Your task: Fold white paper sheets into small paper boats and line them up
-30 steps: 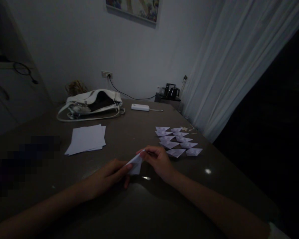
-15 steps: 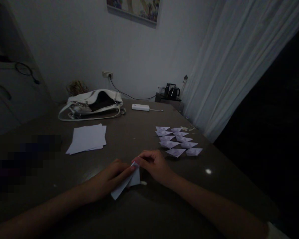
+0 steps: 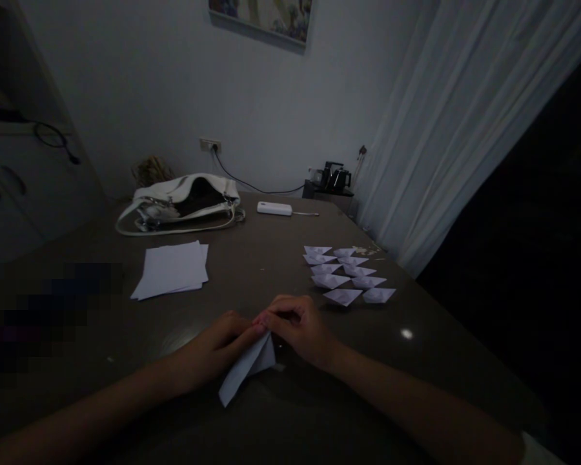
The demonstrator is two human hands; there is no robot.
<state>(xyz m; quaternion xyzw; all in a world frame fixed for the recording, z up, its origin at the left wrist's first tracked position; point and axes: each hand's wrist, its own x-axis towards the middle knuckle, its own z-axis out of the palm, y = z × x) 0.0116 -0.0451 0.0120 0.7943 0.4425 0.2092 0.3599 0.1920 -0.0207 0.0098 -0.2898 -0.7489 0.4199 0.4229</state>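
A partly folded sheet of white paper (image 3: pixel 248 367) is held above the near part of the table, its loose end hanging toward me. My left hand (image 3: pixel 216 345) is closed on its upper left edge, thumb lying along the fold. The fingertips of my right hand (image 3: pixel 303 329) pinch the top corner, touching the left fingertips there. Both hands hide that corner. Several folded paper boats (image 3: pixel 343 296) stand in two rows beyond my right hand. A stack of flat white paper sheets (image 3: pixel 173 269) lies beyond my left hand.
A white handbag (image 3: pixel 184 200) lies at the table's back left. Right of it is a white power bank (image 3: pixel 274 208) with a short cable. Small scraps (image 3: pixel 366 250) lie by the right edge. A black kettle (image 3: pixel 337 178) stands on a stand behind the table.
The folded paper's top corner has gone behind my fingers, and its loose end hangs slightly lower. My right hand has shifted a little down and right, with the fingertips closer together.
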